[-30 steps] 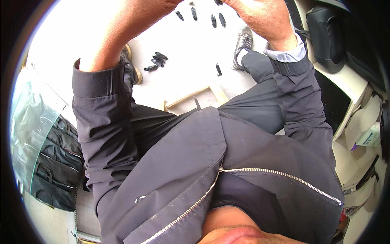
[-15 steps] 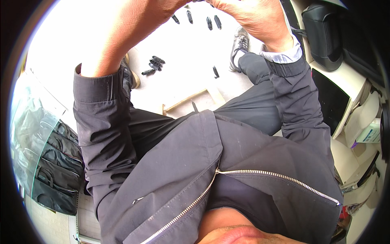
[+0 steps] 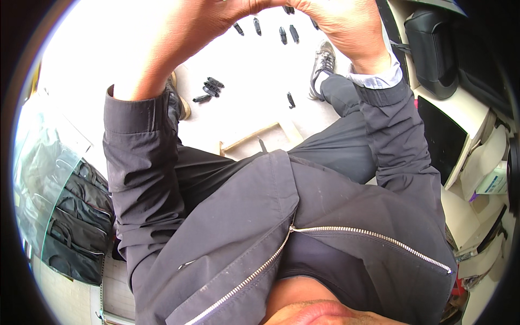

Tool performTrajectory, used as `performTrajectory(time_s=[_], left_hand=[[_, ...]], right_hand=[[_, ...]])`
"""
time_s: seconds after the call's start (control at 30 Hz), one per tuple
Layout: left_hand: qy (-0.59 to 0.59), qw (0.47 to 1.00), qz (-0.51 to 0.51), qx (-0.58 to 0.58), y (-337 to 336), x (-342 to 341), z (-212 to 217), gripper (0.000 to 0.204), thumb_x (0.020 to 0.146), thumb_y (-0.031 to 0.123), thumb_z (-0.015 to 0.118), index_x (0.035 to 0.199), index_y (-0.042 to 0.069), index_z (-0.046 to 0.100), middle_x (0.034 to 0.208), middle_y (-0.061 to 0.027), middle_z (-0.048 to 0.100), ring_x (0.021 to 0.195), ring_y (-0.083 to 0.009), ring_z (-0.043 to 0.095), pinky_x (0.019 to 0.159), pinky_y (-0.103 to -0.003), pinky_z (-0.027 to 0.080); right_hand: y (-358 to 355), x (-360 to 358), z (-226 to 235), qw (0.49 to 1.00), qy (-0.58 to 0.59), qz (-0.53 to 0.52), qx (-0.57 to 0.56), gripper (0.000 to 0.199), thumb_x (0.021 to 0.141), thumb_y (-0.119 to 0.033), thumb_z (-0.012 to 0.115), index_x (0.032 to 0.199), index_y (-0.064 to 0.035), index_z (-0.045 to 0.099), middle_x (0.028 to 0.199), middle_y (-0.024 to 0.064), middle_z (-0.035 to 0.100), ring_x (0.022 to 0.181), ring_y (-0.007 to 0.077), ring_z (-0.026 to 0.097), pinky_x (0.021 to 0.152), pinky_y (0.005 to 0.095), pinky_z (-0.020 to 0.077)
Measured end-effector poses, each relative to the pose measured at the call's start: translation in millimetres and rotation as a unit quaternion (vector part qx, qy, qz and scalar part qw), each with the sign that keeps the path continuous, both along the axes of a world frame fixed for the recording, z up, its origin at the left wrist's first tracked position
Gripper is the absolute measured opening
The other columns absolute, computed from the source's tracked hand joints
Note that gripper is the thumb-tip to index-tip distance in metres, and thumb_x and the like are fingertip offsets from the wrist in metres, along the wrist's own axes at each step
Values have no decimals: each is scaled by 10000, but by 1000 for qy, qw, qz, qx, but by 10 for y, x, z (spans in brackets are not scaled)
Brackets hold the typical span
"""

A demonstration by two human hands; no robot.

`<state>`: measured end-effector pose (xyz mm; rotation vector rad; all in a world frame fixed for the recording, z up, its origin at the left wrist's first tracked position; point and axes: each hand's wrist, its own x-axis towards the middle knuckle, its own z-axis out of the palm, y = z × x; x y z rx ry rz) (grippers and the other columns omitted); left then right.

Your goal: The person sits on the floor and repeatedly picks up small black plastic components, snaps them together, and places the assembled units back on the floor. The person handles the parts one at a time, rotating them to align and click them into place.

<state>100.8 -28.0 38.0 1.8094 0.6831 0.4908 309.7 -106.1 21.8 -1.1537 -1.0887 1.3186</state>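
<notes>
Both of my hands are raised close together at the top edge of the head view. My left hand [image 3: 230, 13] shows its back and wrist, with the fingers cut off by the picture's edge. My right hand [image 3: 341, 21] comes in from the other side, its fingers likewise out of the picture, so what either hand holds is hidden. Beneath them, small elongated black pieces [image 3: 293, 33] lie scattered on the pale floor. A little cluster of similar black pieces [image 3: 212, 88] rests near my left shoe, and a single black piece [image 3: 291, 100] lies nearer to me.
A low wooden frame [image 3: 252, 135] stands between my legs. On the left, dark bags [image 3: 76, 233] lie beside a clear glass-like panel [image 3: 43, 179]. A black padded item [image 3: 430, 54] sits at the upper right, above cluttered pale shelves [image 3: 476, 168].
The view has shifted slightly, so the floor and the black pieces appear a little lower. My hands stay together at the top, with slightly more of them showing.
</notes>
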Motion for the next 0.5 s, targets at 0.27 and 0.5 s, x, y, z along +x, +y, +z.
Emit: performTrajectory(time_s=[0.27, 0.5], left_hand=[[-6, 998, 25, -62, -34, 57, -25, 340, 1007, 132, 790, 1267, -21, 634, 1019, -91, 764, 984, -173, 748, 884, -324, 598], [30, 999, 29, -9, -10, 84, -68, 305, 1001, 151, 801, 1208, -17, 653, 1001, -70, 748, 937, -159, 727, 867, -324, 594]], right_hand=[[17, 55, 39, 999, 28, -5, -23, 269, 978, 7, 773, 1236, 33, 700, 1066, 67, 746, 935, 125, 721, 844, 262, 600], [16, 107, 37, 1000, 15, 18, -10, 263, 978, 6, 778, 1230, 14, 701, 1074, 44, 734, 937, 105, 702, 831, 244, 579]])
